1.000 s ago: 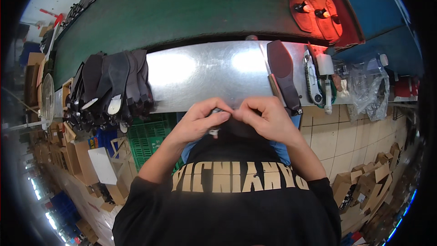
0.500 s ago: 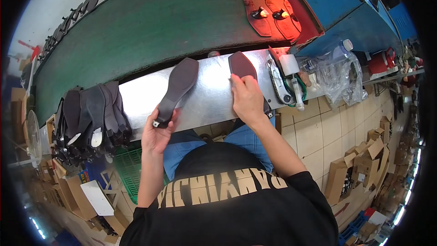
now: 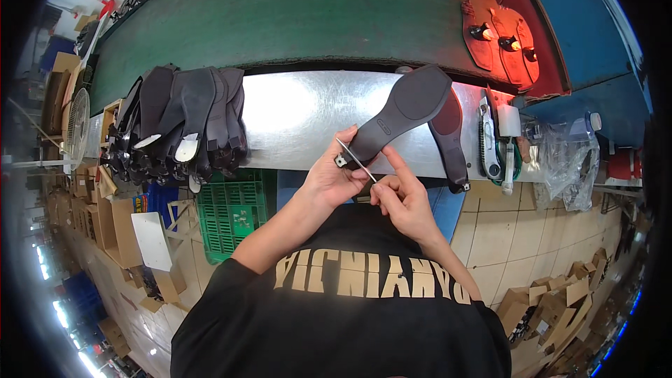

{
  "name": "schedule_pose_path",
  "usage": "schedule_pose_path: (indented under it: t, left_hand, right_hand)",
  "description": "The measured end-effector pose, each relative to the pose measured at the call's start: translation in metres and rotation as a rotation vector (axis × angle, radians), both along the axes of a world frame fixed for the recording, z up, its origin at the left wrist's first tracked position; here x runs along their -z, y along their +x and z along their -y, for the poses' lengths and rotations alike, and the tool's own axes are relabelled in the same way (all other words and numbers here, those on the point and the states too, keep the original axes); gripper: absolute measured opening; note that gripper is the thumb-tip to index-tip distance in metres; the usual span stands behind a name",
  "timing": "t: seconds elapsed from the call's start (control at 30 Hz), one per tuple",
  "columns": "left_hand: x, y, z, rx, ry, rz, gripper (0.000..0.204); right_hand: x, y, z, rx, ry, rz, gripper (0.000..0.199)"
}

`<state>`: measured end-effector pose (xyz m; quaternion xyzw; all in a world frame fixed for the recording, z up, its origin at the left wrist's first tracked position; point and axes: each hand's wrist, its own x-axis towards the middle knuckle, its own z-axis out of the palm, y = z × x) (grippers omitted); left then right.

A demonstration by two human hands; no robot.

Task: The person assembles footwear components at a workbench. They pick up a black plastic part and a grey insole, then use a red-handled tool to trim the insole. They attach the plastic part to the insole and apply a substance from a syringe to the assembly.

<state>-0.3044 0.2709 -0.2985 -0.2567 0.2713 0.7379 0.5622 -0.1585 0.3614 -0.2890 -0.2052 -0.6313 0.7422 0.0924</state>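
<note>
My left hand [image 3: 332, 176] grips a dark brown shoe sole [image 3: 414, 103] by its narrow heel end, where a small metal piece [image 3: 341, 161] shows. The sole is raised and tilted, its broad end pointing up and right. My right hand [image 3: 404, 204] is closed on a thin metal rod [image 3: 355, 158] that crosses the heel end, with its index finger stretched toward the sole. Partly hidden behind it, a second sole [image 3: 448, 141] lies on the metal shelf [image 3: 294, 122]. A pile of dark soles [image 3: 187, 108] rests on the shelf's left end.
Beyond the shelf runs a green belt [image 3: 280, 21], with strapped soles [image 3: 483, 43] under red light at right. A utility knife [image 3: 488, 141], a white bottle [image 3: 509, 120] and a plastic bag [image 3: 568, 157] lie at right. Below left stand a green crate [image 3: 229, 211] and cardboard boxes [image 3: 112, 227].
My right hand has left the second sole and come over to the one in my left hand, bringing the thin rod across its heel end. The view has shifted left.
</note>
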Motion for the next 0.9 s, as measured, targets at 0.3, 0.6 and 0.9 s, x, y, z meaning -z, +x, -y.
schedule_pose_path:
  t: [0.3,0.6,0.9]
  left_hand:
    - [0.007,0.007,0.003,-0.084,0.101,-0.077,0.017]
    - [-0.004,0.012,0.0,-0.048,0.002,0.006,0.02]
    - [-0.005,0.014,-0.002,0.006,-0.025,0.043,0.02]
  right_hand:
    - [0.012,-0.008,0.01,0.186,0.168,-0.068,0.037]
    - [0.003,-0.007,-0.004,0.264,-0.119,-0.074,0.021]
    - [-0.008,-0.014,-0.015,0.26,0.026,-0.063,0.007]
